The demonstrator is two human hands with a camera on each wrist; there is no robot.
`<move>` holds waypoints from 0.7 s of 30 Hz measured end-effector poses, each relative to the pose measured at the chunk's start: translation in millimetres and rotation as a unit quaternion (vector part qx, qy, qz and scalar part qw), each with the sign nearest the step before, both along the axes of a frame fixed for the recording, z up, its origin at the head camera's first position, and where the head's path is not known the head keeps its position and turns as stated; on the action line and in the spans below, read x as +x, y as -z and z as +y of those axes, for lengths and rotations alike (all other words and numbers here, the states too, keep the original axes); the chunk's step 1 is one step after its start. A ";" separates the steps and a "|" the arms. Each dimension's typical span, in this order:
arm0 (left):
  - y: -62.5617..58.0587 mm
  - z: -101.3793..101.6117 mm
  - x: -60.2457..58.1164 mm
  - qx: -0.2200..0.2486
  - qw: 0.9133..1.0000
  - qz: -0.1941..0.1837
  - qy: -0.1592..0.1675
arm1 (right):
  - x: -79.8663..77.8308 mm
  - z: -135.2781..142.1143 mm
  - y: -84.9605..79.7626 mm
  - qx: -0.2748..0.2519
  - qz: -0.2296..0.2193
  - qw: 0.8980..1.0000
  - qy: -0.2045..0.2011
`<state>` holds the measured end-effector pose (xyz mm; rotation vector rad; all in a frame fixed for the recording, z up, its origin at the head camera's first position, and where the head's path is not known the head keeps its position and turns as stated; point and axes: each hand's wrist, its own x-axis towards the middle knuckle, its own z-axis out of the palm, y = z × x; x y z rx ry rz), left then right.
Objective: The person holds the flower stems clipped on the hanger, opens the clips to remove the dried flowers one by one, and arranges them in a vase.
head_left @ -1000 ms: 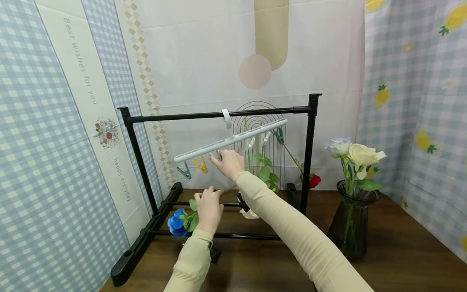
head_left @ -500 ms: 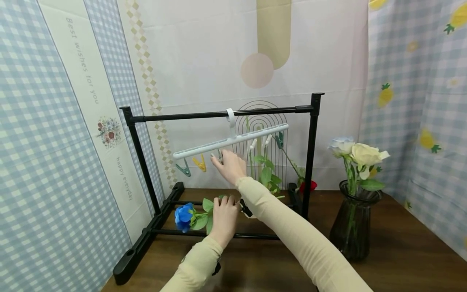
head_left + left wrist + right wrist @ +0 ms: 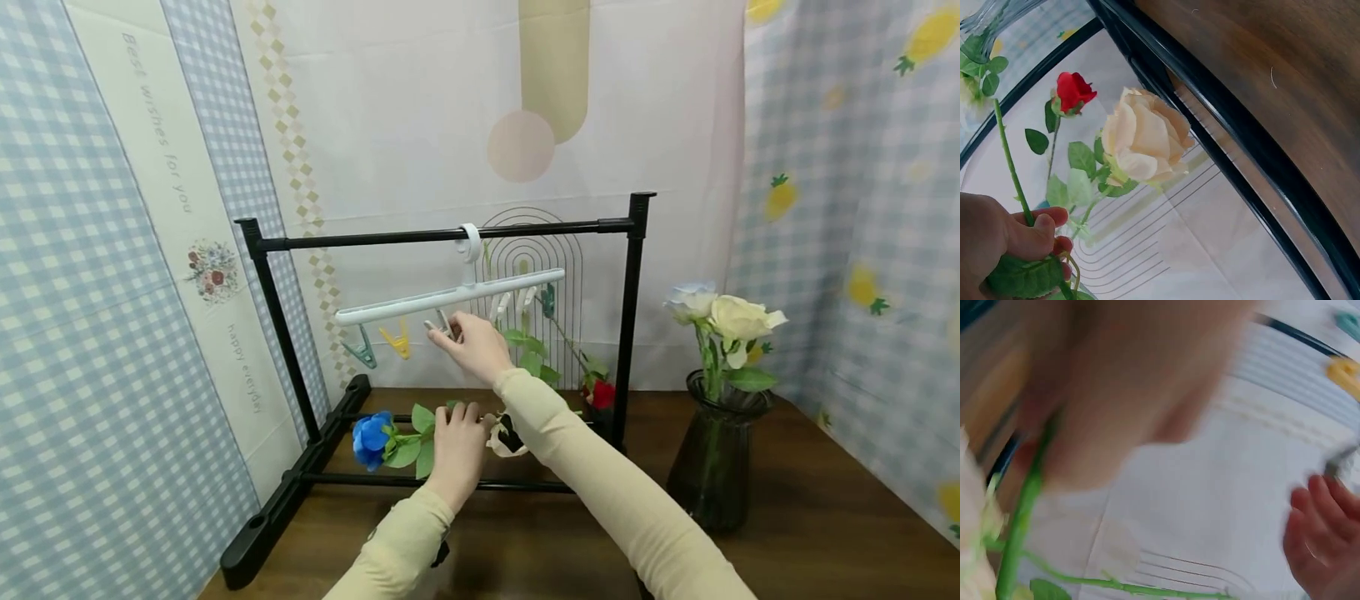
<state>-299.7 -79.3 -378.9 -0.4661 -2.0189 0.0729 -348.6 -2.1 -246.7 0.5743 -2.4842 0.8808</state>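
My left hand (image 3: 459, 450) grips the stem of a blue rose (image 3: 372, 441); the bloom points left and the rose lies nearly level. In the left wrist view its green stem (image 3: 1010, 159) runs out past the thumb. Higher up, my right hand (image 3: 480, 343) pinches a grey clothes peg (image 3: 444, 323) under a pale blue hanger (image 3: 450, 297). The hanger hooks over the black bar and tilts down to the left. A teal peg (image 3: 362, 348) and a yellow peg (image 3: 397, 338) dangle from its left part. In the right wrist view the peg's jaws are blurred.
A red rose (image 3: 1075, 94) and a cream rose (image 3: 1144, 137) hang head-down from pegs on the hanger's right side. The black rack (image 3: 442, 237) frames the work. A dark glass vase (image 3: 708, 475) with pale roses stands right on the wooden table (image 3: 540, 550).
My left hand has moved right with the blue rose, below my right forearm. The hanger has turned and tilts less, its red rose swinging left. My right hand stays at the grey peg.
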 end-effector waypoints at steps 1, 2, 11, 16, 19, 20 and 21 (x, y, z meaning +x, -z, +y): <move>-0.8 -0.6 1.3 -0.003 1.000 -0.013 -0.005 | 1.9 3.6 -1.7 -0.011 -0.019 1.000 -0.020; -1.5 -1.0 2.1 -0.006 1.000 -0.025 -0.009 | 3.9 7.7 -3.4 -0.023 -0.038 0.998 -0.039; -5.5 4.6 3.7 -0.015 0.999 -0.041 -0.002 | 40.1 59.0 19.1 0.014 -0.015 1.000 -0.018; -3.6 9.3 2.2 -0.012 0.999 -0.035 -0.004 | 54.6 70.3 60.4 0.141 0.055 0.988 0.026; -3.5 12.8 1.9 -0.017 0.999 -0.041 -0.004 | 58.3 73.1 77.3 0.211 0.120 0.969 0.045; -3.6 14.0 2.0 -0.018 0.999 -0.045 -0.005 | 59.3 74.1 81.7 0.230 0.141 0.961 0.056; -4.1 15.1 2.8 -0.019 0.999 -0.049 -0.005 | 60.6 75.2 85.6 0.245 0.159 0.954 0.066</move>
